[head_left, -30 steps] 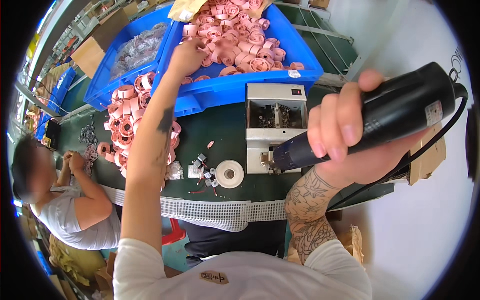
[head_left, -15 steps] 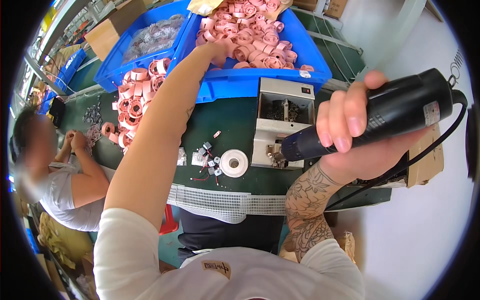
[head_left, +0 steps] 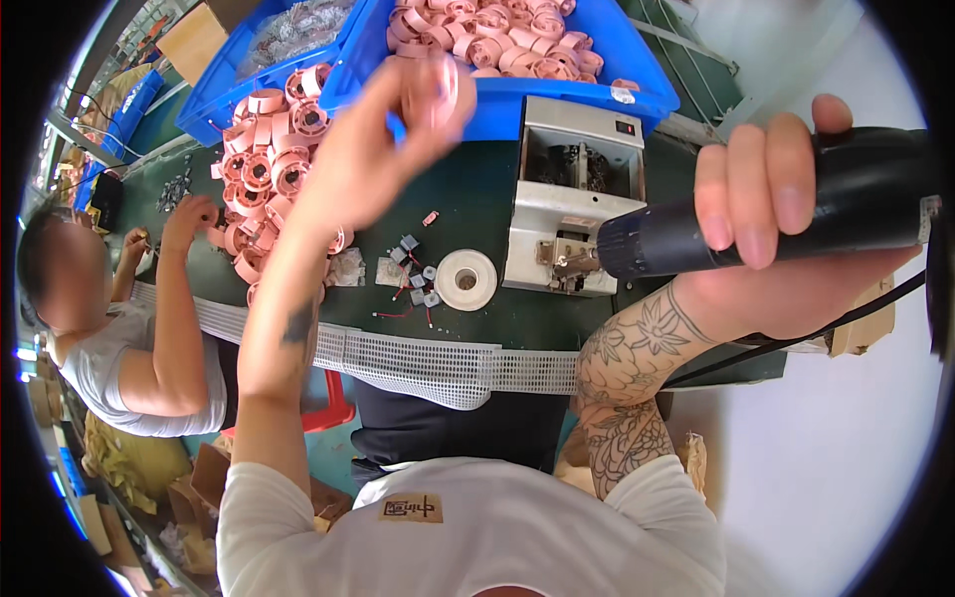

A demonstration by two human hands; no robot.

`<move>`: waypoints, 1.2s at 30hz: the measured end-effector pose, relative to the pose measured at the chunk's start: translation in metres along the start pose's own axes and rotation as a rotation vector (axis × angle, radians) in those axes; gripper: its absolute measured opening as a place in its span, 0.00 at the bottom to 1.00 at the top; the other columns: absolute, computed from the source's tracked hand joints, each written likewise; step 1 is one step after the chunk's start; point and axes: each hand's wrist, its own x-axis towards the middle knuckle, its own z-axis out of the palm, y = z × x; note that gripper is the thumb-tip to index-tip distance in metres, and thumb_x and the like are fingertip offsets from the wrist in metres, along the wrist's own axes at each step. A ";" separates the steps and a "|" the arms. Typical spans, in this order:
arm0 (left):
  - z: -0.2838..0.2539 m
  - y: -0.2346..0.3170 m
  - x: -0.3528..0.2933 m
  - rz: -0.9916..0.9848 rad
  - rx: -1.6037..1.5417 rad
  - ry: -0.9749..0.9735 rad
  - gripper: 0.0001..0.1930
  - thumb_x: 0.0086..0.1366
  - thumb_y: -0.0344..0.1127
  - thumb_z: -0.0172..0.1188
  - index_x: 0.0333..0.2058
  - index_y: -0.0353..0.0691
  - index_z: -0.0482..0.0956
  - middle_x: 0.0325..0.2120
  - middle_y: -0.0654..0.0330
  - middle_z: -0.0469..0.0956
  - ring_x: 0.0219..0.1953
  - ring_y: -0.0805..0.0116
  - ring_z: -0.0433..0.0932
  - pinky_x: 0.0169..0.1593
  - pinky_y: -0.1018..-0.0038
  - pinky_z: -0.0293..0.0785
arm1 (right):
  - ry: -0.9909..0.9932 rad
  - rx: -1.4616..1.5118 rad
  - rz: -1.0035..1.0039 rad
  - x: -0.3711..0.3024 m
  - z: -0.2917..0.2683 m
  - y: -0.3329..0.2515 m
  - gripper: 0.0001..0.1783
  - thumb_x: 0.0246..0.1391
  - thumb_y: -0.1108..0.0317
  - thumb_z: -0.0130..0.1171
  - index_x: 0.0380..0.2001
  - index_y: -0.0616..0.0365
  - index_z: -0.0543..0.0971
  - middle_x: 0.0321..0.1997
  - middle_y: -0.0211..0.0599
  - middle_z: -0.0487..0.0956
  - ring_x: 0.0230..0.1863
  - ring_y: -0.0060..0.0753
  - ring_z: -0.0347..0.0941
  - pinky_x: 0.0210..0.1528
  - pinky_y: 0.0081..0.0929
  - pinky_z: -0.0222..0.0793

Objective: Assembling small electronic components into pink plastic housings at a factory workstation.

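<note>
My left hand [head_left: 373,149], smeared by motion, is raised over the near side of the blue bin [head_left: 507,117] of pink rings. Its fingers are closed round a pink ring-shaped plastic part [head_left: 448,95]. My right hand [head_left: 761,194] grips a black electric screwdriver [head_left: 865,194] lying almost level, its nose pointing left. That nose sits at the front of a pale screw feeder [head_left: 572,204], which holds dark screws in its tray. Whether the bit touches a screw there is too small to tell.
Many pink rings [head_left: 264,169] are heaped left of my forearm. Small grey motors [head_left: 413,274] with red wires lie near a white round spool [head_left: 466,280]. Another blue bin [head_left: 214,109] holds bagged parts. A co-worker [head_left: 169,338] sits at the left. White mesh [head_left: 418,358] edges the bench.
My left hand has come back from the bin toward me, now with a pink ring in it. The view has shifted; my right hand still holds the screwdriver at the feeder.
</note>
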 end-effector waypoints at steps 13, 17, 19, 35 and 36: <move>0.052 0.026 -0.114 0.069 0.207 -0.112 0.21 0.46 0.39 0.70 0.38 0.37 0.75 0.44 0.54 0.73 0.47 0.52 0.70 0.46 0.60 0.68 | -0.250 -0.076 0.156 0.011 0.004 0.002 0.42 0.58 0.40 0.37 0.58 0.71 0.64 0.28 0.35 0.69 0.21 0.28 0.64 0.27 0.29 0.61; 0.055 0.033 -0.112 -0.035 0.305 -0.112 0.29 0.46 0.45 0.70 0.43 0.34 0.75 0.40 0.55 0.74 0.43 0.53 0.69 0.45 0.61 0.67 | -0.219 -0.079 0.166 0.012 0.009 0.002 0.42 0.58 0.40 0.37 0.58 0.71 0.64 0.28 0.35 0.69 0.22 0.28 0.64 0.27 0.29 0.62; 0.054 0.033 -0.114 0.012 0.369 -0.107 0.32 0.46 0.47 0.69 0.46 0.33 0.73 0.39 0.54 0.73 0.42 0.53 0.69 0.45 0.61 0.67 | -0.178 -0.075 0.168 0.011 0.011 0.002 0.41 0.58 0.40 0.37 0.58 0.71 0.63 0.28 0.35 0.69 0.22 0.27 0.64 0.28 0.29 0.62; 0.014 -0.047 -0.098 -0.076 0.307 -0.366 0.18 0.51 0.24 0.58 0.43 0.40 0.76 0.40 0.53 0.73 0.44 0.50 0.72 0.46 0.59 0.70 | -0.056 -0.029 0.185 0.005 0.011 0.009 0.41 0.58 0.41 0.36 0.57 0.72 0.63 0.29 0.35 0.70 0.22 0.27 0.65 0.28 0.28 0.62; 0.018 -0.054 -0.095 -0.036 0.286 -0.467 0.18 0.51 0.24 0.58 0.43 0.40 0.76 0.41 0.52 0.73 0.44 0.50 0.72 0.46 0.60 0.70 | -0.056 -0.032 0.186 0.005 0.011 0.008 0.41 0.58 0.41 0.36 0.57 0.72 0.63 0.29 0.35 0.70 0.22 0.27 0.65 0.28 0.28 0.62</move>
